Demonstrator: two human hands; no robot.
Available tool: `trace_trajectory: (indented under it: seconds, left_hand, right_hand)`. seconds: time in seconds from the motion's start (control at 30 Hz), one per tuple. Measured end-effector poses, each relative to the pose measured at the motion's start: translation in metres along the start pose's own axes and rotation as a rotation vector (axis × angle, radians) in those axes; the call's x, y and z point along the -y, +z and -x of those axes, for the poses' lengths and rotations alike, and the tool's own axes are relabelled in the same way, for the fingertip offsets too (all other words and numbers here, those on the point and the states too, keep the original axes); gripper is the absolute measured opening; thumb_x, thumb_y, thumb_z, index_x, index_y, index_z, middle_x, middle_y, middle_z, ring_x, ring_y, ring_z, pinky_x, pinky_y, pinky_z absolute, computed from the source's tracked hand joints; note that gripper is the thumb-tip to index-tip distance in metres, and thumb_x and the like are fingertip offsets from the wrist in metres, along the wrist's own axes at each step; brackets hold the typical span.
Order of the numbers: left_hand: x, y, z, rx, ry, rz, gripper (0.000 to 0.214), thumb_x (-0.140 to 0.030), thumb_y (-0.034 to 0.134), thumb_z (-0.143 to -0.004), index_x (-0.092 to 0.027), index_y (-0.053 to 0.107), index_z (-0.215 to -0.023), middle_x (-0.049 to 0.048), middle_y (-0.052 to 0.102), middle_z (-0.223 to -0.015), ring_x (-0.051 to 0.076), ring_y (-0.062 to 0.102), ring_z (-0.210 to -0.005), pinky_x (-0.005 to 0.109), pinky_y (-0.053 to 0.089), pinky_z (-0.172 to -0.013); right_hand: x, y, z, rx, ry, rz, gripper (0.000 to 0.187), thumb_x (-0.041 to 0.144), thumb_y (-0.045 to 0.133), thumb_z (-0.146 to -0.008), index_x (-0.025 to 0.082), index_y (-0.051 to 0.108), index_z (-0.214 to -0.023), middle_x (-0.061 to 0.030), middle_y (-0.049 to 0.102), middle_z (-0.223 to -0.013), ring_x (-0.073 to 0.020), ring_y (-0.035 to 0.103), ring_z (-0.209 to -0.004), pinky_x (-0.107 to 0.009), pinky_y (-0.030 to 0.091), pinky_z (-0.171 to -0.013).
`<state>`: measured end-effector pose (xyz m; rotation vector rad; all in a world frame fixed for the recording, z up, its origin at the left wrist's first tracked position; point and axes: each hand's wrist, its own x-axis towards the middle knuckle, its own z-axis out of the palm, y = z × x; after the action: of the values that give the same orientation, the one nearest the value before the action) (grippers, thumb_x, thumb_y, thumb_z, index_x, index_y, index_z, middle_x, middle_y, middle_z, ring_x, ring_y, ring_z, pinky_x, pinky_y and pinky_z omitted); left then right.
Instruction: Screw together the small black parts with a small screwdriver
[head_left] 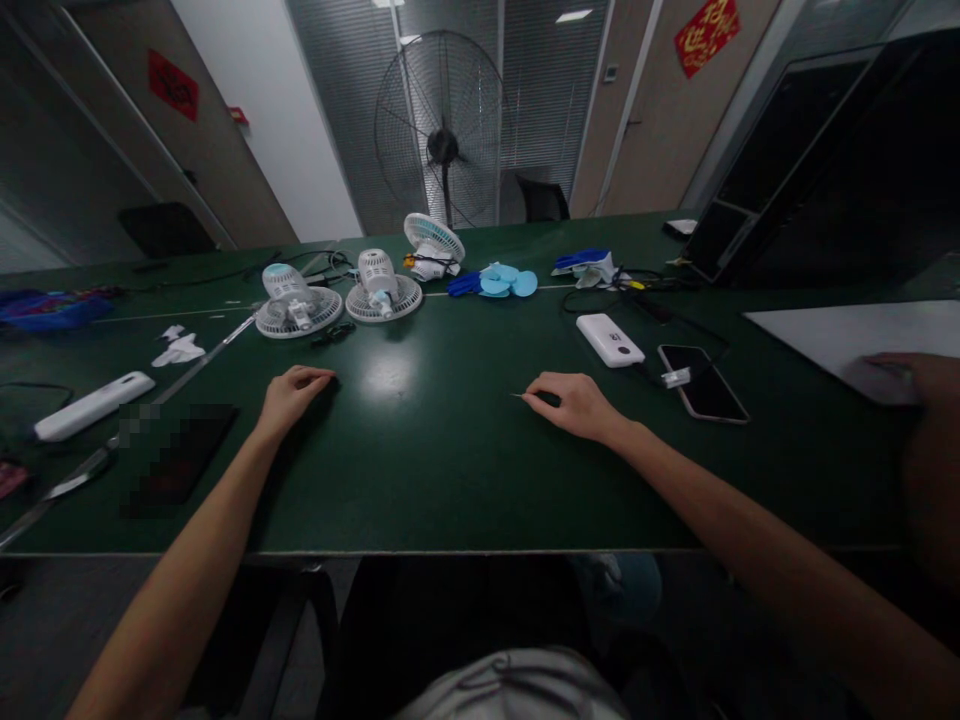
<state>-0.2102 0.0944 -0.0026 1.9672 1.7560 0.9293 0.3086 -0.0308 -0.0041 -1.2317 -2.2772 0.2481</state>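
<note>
My left hand (294,398) rests over the green table (420,470), its fingertips pressed together; what they pinch, if anything, is too small to make out. Across from it, my right hand (571,402) is closed, thumb against forefinger, on a thin needle-like piece (516,396) whose tip points left. Beyond my left hand lie two white fan heads, one fan head (298,310) nearer the left and another fan head (384,292) beside it. A white power bank (610,341) and a phone (703,384) lie to the right of my right hand.
At the back are a third small fan (433,248), light-blue fan blades (507,281) and blue-and-white gloves (589,267). Left lie a white oblong device (95,406) and a blue basket (56,310). Another person's hand (915,375) touches a grey panel (862,335) at right.
</note>
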Motion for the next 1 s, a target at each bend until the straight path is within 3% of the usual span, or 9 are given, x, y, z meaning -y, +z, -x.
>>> trace_trajectory:
  seconds: [0.13, 0.4, 0.57, 0.67, 0.87, 1.0]
  left_hand:
    - [0.005, 0.002, -0.004, -0.013, -0.097, 0.135, 0.049, -0.052, 0.073, -0.071, -0.017, 0.08, -0.104, 0.011, 0.076, -0.111, 0.029, 0.069, -0.104, 0.034, 0.053, -0.091]
    - [0.007, 0.003, -0.006, -0.036, -0.14, 0.163, 0.056, -0.051, 0.078, -0.065, -0.016, 0.077, -0.109, 0.011, 0.077, -0.103, 0.028, 0.07, -0.095, 0.034, 0.054, -0.085]
    - [-0.005, 0.011, 0.003, 0.0, -0.033, 0.192, 0.06, -0.054, 0.078, -0.069, -0.015, 0.073, -0.114, 0.0114, 0.075, -0.101, 0.027, 0.07, -0.095, 0.036, 0.055, -0.088]
    - [-0.033, 0.034, 0.015, 0.129, 0.105, 0.222, 0.057, -0.055, 0.076, -0.075, -0.016, 0.07, -0.116, 0.011, 0.073, -0.103, 0.025, 0.071, -0.095, 0.037, 0.055, -0.09]
    - [-0.122, 0.108, 0.056, 0.379, 0.403, 0.312, 0.039, -0.041, 0.068, -0.091, -0.02, 0.065, -0.123, 0.011, 0.069, -0.106, 0.022, 0.068, -0.095, 0.036, 0.054, -0.088]
    - [-0.171, 0.139, 0.077, 0.474, 0.544, 0.316, 0.039, -0.031, 0.063, -0.096, -0.024, 0.057, -0.134, 0.0058, 0.067, -0.107, 0.019, 0.064, -0.093, 0.034, 0.053, -0.085]
  right_hand:
    - [0.0, 0.0, 0.0, 0.003, 0.001, -0.004, 0.022, 0.037, 0.057, -0.104, 0.022, 0.073, -0.109, -0.005, 0.074, -0.101, -0.0212, 0.07, -0.086, -0.036, 0.054, -0.076]
    - [0.001, -0.001, 0.0, 0.015, -0.002, -0.009, 0.025, 0.039, 0.055, -0.105, 0.022, 0.072, -0.112, -0.0059, 0.074, -0.103, -0.021, 0.07, -0.086, -0.035, 0.055, -0.075]
    - [0.002, -0.001, -0.001, 0.01, -0.005, -0.003, 0.024, 0.038, 0.055, -0.104, 0.022, 0.072, -0.11, -0.0061, 0.075, -0.102, -0.0215, 0.07, -0.085, -0.036, 0.054, -0.074]
    - [0.004, -0.001, -0.001, 0.012, -0.014, -0.006, 0.023, 0.037, 0.056, -0.104, 0.022, 0.072, -0.11, -0.0057, 0.075, -0.102, -0.0212, 0.07, -0.084, -0.035, 0.054, -0.074]
    - [0.015, 0.004, -0.001, 0.035, -0.062, -0.003, 0.022, 0.037, 0.056, -0.104, 0.023, 0.072, -0.11, -0.005, 0.074, -0.099, -0.0195, 0.069, -0.081, -0.032, 0.052, -0.071]
    - [0.019, 0.005, -0.002, 0.058, -0.109, 0.02, 0.021, 0.036, 0.058, -0.102, 0.021, 0.073, -0.104, -0.0055, 0.073, -0.093, -0.0184, 0.067, -0.076, -0.031, 0.049, -0.071]
